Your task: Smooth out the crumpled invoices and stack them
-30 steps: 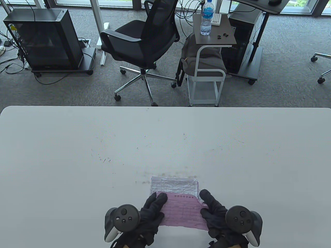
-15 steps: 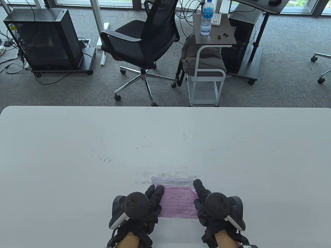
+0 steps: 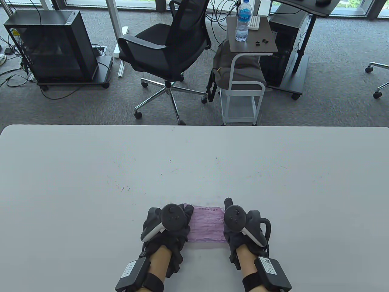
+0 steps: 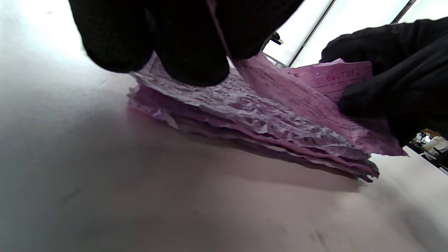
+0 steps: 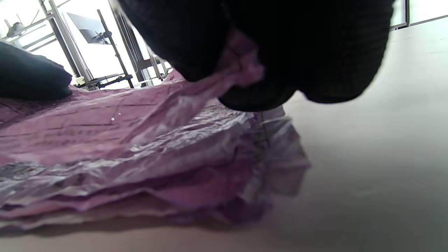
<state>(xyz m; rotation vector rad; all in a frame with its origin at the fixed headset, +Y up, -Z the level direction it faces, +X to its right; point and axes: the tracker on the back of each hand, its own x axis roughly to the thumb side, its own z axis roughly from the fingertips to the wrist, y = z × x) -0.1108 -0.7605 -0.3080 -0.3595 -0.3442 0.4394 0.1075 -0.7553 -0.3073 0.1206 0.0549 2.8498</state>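
A pink invoice [image 3: 207, 222] is stretched between both gloved hands near the table's front edge. My left hand [image 3: 186, 216] pinches its left edge and my right hand [image 3: 228, 213] pinches its right edge. In the left wrist view the left fingers [image 4: 189, 45] grip the pink sheet [image 4: 297, 94] just above a stack of crinkled pink and white invoices [image 4: 245, 115]. In the right wrist view the right fingers [image 5: 280, 52] hold the sheet [image 5: 87, 129] over the same stack [image 5: 175, 175]. In the table view the sheet hides the stack.
The grey table [image 3: 91, 182] spreads wide on both sides and beyond the hands. Past its far edge stand an office chair [image 3: 164, 51], a small white cart [image 3: 243, 91] with a water bottle [image 3: 242, 21], and a black computer case [image 3: 54, 45].
Both hands moved away from the near edge, carrying the pink invoice over the stack. The white gridded sheet that showed beyond it is now covered.
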